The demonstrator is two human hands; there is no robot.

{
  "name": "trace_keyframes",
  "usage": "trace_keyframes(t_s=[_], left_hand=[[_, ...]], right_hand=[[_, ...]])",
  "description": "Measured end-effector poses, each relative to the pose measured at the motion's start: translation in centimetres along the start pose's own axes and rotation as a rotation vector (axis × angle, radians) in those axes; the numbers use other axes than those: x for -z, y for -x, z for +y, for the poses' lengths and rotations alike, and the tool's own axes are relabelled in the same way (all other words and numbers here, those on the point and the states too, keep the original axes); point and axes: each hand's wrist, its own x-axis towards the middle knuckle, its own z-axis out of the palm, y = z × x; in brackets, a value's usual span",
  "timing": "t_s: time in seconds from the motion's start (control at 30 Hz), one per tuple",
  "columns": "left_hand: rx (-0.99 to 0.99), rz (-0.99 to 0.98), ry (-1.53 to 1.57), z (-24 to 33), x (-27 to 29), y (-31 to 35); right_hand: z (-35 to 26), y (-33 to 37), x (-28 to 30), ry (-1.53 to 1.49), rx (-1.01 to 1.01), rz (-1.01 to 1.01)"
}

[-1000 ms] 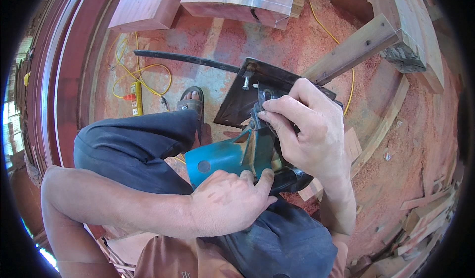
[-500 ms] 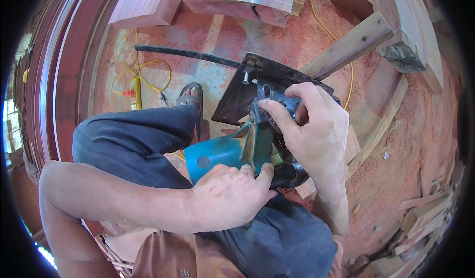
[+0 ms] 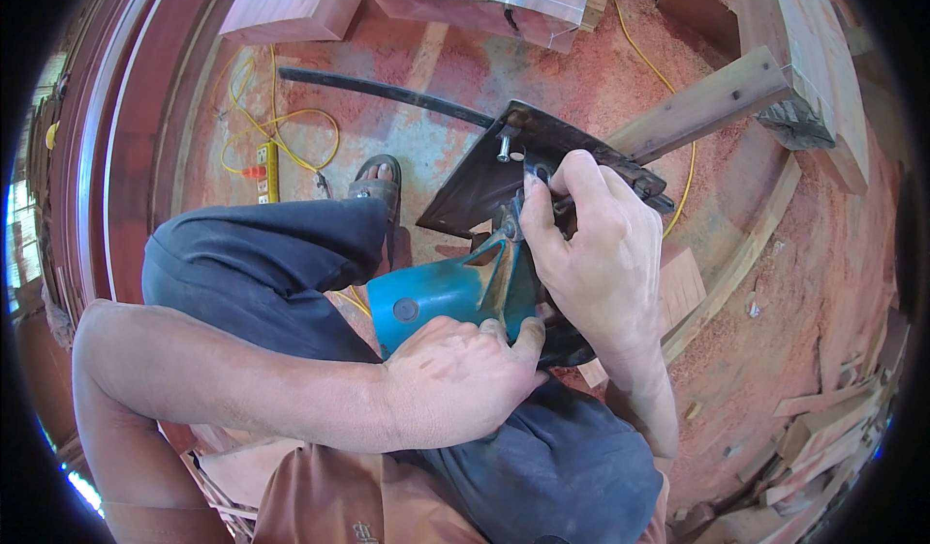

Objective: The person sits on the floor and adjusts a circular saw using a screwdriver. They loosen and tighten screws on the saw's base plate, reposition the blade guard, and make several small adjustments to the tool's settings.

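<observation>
A teal circular saw (image 3: 426, 297) lies tilted across my lap, its blade not visible. My left hand (image 3: 460, 379) is closed over the housing, thumb and fingers wrapped on its near side. Beyond the housing, the dark flat base plate (image 3: 475, 181) is raised at a slant. A silver bolt (image 3: 505, 147) sticks out of this plate. With thumb and forefinger, my right hand (image 3: 605, 253) pinches the dark metal bracket (image 3: 536, 169) by the plate. That hand hides most of the bracket and whatever is under the fingers.
Large timber blocks (image 3: 484, 1) lie at the back. A wooden bar (image 3: 702, 103) slants toward another timber on the right. A yellow cord runs to a power strip (image 3: 268, 171) at left, near my sandalled foot (image 3: 376, 181). A dark strip (image 3: 387, 95) extends behind the plate. Wood offcuts (image 3: 823, 428) lie at right.
The saw and its base plate have tipped slightly, and the plate sits a little further right. My right hand has moved slightly left and turned, covering more of the bracket. My left hand keeps its hold.
</observation>
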Motion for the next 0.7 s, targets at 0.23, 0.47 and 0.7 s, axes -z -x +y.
trace_keyframes(t_s=[0.23, 0.47, 0.7], left_hand=[[0.004, 0.019, 0.018, 0.2, -0.2, 0.0], [-0.007, 0.023, 0.015, 0.1, -0.4, 0.2], [0.015, -0.02, 0.017, 0.0, -0.3, 0.2]], right_hand=[[0.2, 1.1, -1.3, 0.024, -0.031, 0.077], [1.1, 1.6, -0.9, -0.103, 0.07, 0.081], [2.7, 1.2, 1.1, -0.334, 0.167, -0.067]])
